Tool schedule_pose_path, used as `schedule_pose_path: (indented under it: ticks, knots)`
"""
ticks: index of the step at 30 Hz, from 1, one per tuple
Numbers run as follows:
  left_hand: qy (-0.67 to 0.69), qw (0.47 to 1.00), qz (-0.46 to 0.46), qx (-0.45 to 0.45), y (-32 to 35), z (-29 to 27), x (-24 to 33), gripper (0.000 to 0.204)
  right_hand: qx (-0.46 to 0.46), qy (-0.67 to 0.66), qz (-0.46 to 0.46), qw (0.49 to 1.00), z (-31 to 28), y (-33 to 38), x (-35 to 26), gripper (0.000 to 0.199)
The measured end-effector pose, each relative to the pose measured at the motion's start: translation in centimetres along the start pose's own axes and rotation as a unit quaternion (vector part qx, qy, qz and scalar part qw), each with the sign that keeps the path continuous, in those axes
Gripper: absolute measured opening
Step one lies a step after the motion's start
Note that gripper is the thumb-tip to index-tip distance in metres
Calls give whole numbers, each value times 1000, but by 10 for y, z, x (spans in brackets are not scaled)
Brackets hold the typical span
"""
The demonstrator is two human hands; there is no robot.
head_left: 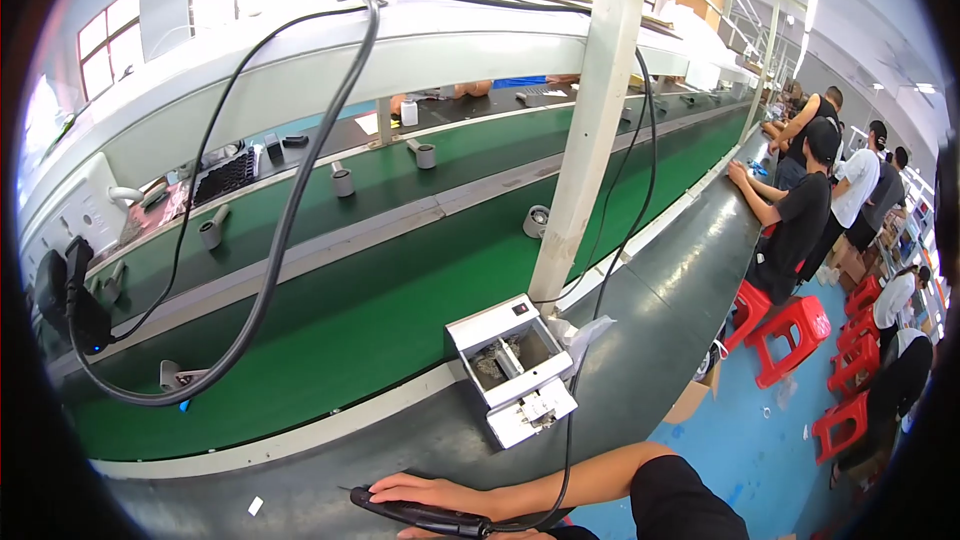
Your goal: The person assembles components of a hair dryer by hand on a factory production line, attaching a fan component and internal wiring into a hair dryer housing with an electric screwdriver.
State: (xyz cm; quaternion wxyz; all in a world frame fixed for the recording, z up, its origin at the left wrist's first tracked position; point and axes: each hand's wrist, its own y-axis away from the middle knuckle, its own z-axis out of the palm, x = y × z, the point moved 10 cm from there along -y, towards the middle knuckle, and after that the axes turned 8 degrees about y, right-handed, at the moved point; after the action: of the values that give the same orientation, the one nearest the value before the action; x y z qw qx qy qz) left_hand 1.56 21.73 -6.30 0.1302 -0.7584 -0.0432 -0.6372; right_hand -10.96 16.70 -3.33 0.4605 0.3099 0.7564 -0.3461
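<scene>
At the lower edge, my right hand (432,494) lies closed over a black electric screwdriver (425,515), its thin bit pointing left above the dark bench. A black cable runs from the tool's rear end up past the post. Below the screwdriver, a sliver of skin that looks like my left hand (418,533) shows at the frame's edge; most of it is cut off, so its grip is hidden. Beyond my right forearm stands a white screw feeder box (510,370) with loose screws in its tray. A small white scrap (255,506) rests on the bench, left of the screwdriver.
Grey cylindrical parts with handles, such as one part (343,180), sit on the green conveyor (400,305). A white post (590,130) rises behind the feeder. Thick black cables (290,230) hang at the left. Several people stand or sit along the bench at right, near red stools (790,340).
</scene>
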Motion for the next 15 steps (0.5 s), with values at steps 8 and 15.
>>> schedule_pose_path:
  ticks: [8, 15]
  knots:
    - [-4, 1000, 8, 7, 1, -3, 1, 12, 22, 25, -34, 999, 3, -2, 1, 55]
    - [-4, 999, 20, -30, 2, 0, 0, 11, 43, 23, -22, 999, -2, -5, -6, 55]
